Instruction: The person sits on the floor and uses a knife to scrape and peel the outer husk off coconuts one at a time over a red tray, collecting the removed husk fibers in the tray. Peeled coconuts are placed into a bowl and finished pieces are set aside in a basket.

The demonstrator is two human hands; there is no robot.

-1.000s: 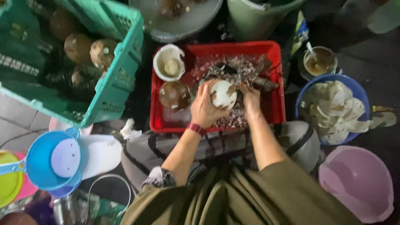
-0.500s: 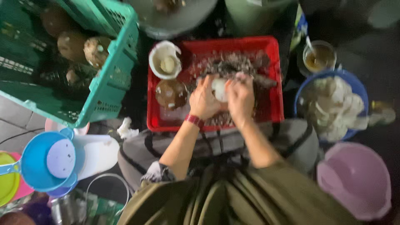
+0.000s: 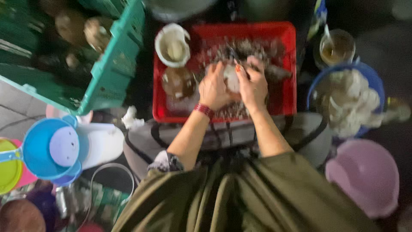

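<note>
Far left: light blue scoop [image 3: 51,148] with a pale disc inside, lying beside a white container [image 3: 101,144]. Above it, a green crate [image 3: 116,64] holding several brown round husked fruits, probably coconuts, though the frame is blurred. Centre: red tray [image 3: 289,64] littered with brownish shavings; at its upper left corner a white bowl-like half shell [image 3: 172,45], below that a brown round shell [image 3: 178,83]. Left hand [image 3: 213,90], red band at the wrist, and right hand [image 3: 253,86] are pressed close together over the tray, both wrapped around a white round piece [image 3: 231,77] that sits between the palms above the shavings; finger detail too smeared to say more. Right of tray: a small cup of brownish liquid [image 3: 337,46], then a blue basin [image 3: 373,75] filled with white peeled pieces. Lower right: a pink tub [image 3: 367,176].
</note>
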